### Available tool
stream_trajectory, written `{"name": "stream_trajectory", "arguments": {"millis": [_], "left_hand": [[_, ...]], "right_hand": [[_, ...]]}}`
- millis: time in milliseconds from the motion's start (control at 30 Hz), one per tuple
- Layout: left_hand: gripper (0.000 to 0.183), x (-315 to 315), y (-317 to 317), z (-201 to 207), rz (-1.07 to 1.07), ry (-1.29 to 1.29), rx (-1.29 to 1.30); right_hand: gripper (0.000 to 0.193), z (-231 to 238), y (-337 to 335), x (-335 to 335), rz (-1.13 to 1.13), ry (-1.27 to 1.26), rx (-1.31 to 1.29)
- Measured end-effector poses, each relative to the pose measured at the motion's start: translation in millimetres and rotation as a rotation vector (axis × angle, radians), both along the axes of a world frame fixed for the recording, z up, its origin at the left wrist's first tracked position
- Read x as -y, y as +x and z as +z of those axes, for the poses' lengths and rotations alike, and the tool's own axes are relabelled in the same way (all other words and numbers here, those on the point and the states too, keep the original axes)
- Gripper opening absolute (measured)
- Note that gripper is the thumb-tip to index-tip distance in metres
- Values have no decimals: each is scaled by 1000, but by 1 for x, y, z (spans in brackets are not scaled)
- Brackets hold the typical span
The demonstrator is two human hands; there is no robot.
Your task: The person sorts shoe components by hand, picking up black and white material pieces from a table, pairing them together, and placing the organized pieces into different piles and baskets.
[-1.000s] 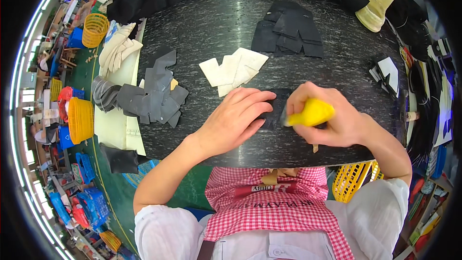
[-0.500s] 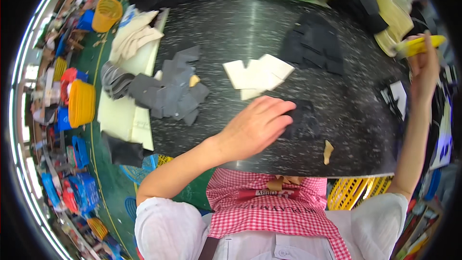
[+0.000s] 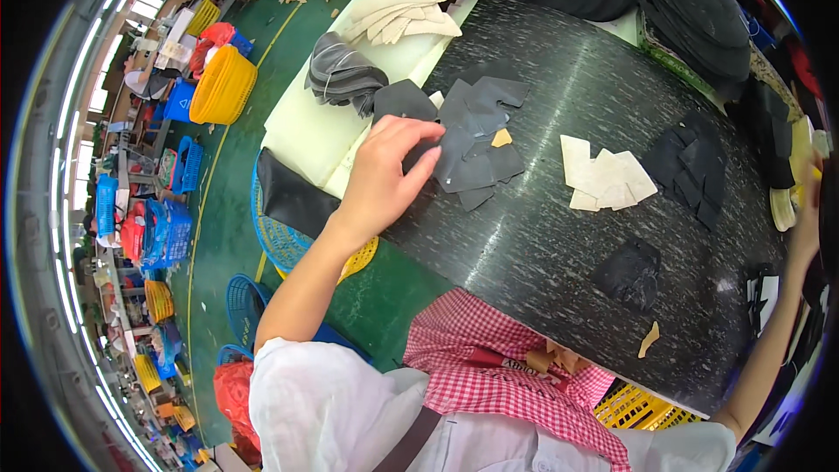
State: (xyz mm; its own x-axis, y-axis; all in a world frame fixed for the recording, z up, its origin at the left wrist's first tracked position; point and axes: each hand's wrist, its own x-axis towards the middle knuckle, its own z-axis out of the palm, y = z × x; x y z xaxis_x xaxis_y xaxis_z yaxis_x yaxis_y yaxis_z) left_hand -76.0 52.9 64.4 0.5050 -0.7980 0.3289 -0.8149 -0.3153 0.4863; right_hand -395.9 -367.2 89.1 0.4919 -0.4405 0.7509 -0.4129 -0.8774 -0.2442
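My left hand [image 3: 384,177] is at the left edge of the table, thumb and forefinger apart, with nothing visible between them. Its fingertips touch or hover over a spread of dark grey cut pieces [image 3: 476,144], with a small tan scrap [image 3: 501,137] among them. My right hand [image 3: 809,210] is raised at the far right rim, beside a yellowish sheet [image 3: 783,208]. Its fingers are blurred and partly cut off, so any grip is hidden. White cut pieces [image 3: 609,177] lie fanned mid-table, and a crumpled-looking black piece [image 3: 631,274] sits nearer to me.
More black pieces [image 3: 690,166] lie to the right on the speckled black table [image 3: 533,253]. Rolled grey pieces [image 3: 345,74] and cream pieces [image 3: 406,13] rest on a pale board at left. Blue baskets [image 3: 275,223] stand below the left edge; large black stacks [image 3: 699,17] sit at the back.
My left hand has moved left, from the black piece to the dark grey pieces. The view has turned left. The yellow-handled tool seen in my right hand earlier no longer shows clearly.
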Motion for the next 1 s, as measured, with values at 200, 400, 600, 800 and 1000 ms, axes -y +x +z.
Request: {"name": "stream_trajectory", "arguments": {"millis": [200, 400, 600, 800, 1000], "left_hand": [[45, -8, 7, -5, -149, -19, -42], [54, -2, 1, -45, -218, -101, -173], [59, -13, -2, -32, -251, -16, -135], [66, -8, 10, -37, -244, -87, -107], [61, -8, 5, -34, -227, -31, -74]], "right_hand": [[22, -20, 184, -234, 1071, -31, -382], [24, -66, 210, -272, 902, -227, -622], [7, -69, 205, -276, 976, -63, -348], [9, -66, 209, -282, 943, -266, -278], [11, -29, 209, -236, 718, 836, 183]]}}
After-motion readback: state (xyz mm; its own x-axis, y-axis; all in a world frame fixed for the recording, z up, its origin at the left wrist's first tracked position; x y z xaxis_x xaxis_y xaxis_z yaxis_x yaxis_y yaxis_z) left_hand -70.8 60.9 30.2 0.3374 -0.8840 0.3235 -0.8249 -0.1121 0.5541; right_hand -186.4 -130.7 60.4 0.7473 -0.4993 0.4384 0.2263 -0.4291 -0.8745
